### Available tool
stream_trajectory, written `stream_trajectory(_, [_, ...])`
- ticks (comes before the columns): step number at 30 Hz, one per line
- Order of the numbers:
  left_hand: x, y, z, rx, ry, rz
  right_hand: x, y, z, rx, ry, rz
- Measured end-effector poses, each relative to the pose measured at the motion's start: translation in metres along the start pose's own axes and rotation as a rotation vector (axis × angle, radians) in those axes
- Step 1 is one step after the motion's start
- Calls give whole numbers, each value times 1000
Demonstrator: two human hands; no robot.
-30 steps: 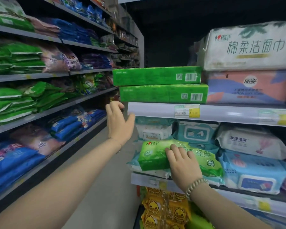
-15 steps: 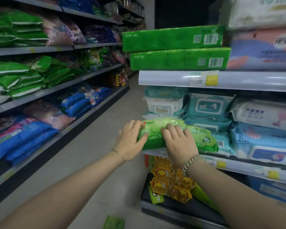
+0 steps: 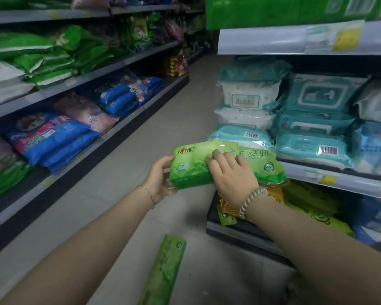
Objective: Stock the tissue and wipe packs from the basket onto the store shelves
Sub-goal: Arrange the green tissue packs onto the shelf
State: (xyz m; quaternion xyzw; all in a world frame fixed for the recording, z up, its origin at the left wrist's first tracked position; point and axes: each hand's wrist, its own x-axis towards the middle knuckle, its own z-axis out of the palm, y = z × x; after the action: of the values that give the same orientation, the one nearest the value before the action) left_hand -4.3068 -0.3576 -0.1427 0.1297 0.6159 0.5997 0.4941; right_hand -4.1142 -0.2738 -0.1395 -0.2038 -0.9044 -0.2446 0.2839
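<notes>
A light green tissue pack (image 3: 190, 170) with printed characters hangs in the air just in front of the right-hand shelf edge (image 3: 339, 182), level with the lowest teal wipe packs (image 3: 310, 148). My left hand (image 3: 161, 181) grips the pack's left end from the side and beneath. My right hand (image 3: 233, 175) lies over its top middle, fingers curled onto the wrapper. No basket is in view.
A long green tissue pack (image 3: 163, 269) lies on the aisle floor near my arms. Yellow duck-print packs (image 3: 271, 192) and green packs fill the bottom right shelf. Across the aisle, left shelves (image 3: 75, 81) hold green, blue and pink bags.
My left hand dropped from mid-air and took the pack's left end. The green pack has come off the stack of wipes toward me, and my view has tilted down.
</notes>
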Motion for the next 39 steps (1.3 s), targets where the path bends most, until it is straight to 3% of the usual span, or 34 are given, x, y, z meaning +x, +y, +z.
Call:
stream_trajectory(10, [1,-64,-43,-72,-218,-137,-33,-50,28,-4,41,-156])
stream_trajectory(17, [7,-109,-51,-238,-174,-204,-63,-75,39,37,-34,-232])
stream_trajectory(21, [11,-127,-59,-274,-128,-242,-81,-83,46,66,10,-289])
stream_trajectory(25, [17,-140,-66,-307,-69,-223,-97,-92,38,241,26,-435])
stream_trajectory(27, [20,-144,-69,-327,-59,-206,-101,-96,29,346,-96,-401])
stream_trajectory(29, [21,-147,-71,-348,-60,-195,-103,-97,22,536,-399,-185])
stream_trajectory(32, [23,-152,-72,-379,-43,-208,-102,-96,20,1152,-975,587])
stream_trajectory(34, [23,-155,-73,-364,-43,-208,-102,-95,28,1511,-973,1001])
stream_trajectory(39, [18,-167,-74,-294,-23,-273,-95,-96,45,1824,-730,1585])
